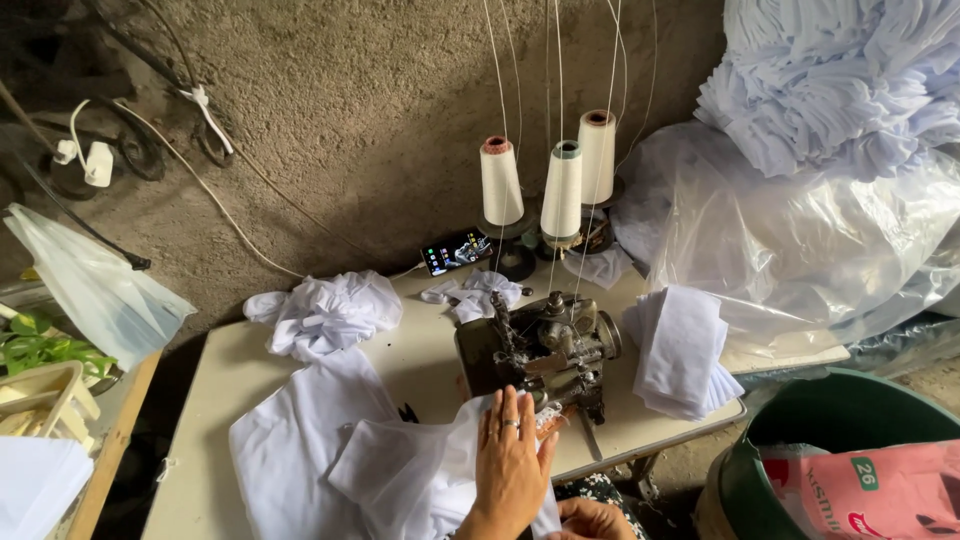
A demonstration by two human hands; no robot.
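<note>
My left hand (512,462), a ring on one finger, lies flat with fingers spread on white fabric (420,470) at the front of a dark sewing machine (540,350). The fingertips reach the machine's needle area. Only part of my right hand (592,519) shows at the bottom edge, under the fabric's edge just below the machine; its grip is not visible. More white cloth (300,440) spreads to the left on the table (420,350).
Three thread cones (560,185) stand behind the machine, beside a phone (455,252). Folded white pieces (682,350) are stacked at right, crumpled cloth (325,310) at back left. Plastic bags of white fabric (820,150) fill the right. A green tub (850,410) holds a pink bag.
</note>
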